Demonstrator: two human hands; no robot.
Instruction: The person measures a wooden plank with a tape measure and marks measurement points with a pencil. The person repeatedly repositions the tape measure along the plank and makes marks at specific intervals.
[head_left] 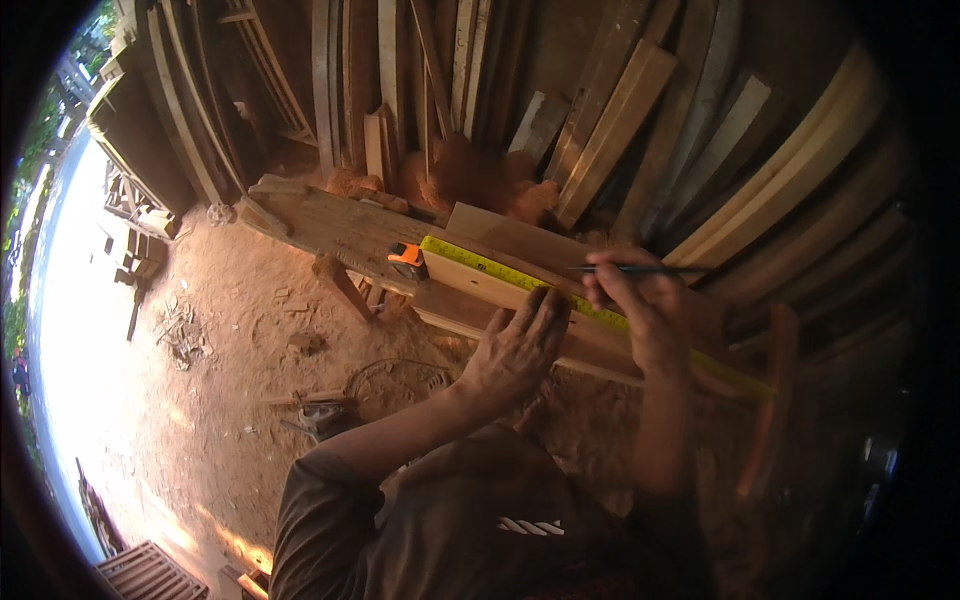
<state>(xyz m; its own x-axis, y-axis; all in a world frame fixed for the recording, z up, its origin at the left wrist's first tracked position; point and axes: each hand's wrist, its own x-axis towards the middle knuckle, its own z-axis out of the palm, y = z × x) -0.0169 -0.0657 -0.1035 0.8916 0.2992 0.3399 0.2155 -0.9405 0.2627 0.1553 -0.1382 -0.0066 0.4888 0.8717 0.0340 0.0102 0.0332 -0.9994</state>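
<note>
A wooden board point(468, 284) lies across the bench in front of me, slanting from upper left to lower right. Along its top runs the yellow blade point(485, 264) of a tape measure, pulled out from an orange and black case point(407, 260) at the board's left end. My left hand point(522, 338) rests on the board, fingers stretched toward the blade and thumb apart. In my right hand point(645, 292) is a thin dark pencil point(634, 268), gripped between the fingers. Its point hovers close to the blade's far side; whether it touches wood I cannot tell.
A plank bench point(340, 222) reaches to the far left. Behind it, many long timbers point(620, 130) lean against the wall. Reddish sawdust point(250, 340) covers the floor, with a power tool point(325, 415) left of my body. Stacked wood blocks point(140, 250) stand at far left.
</note>
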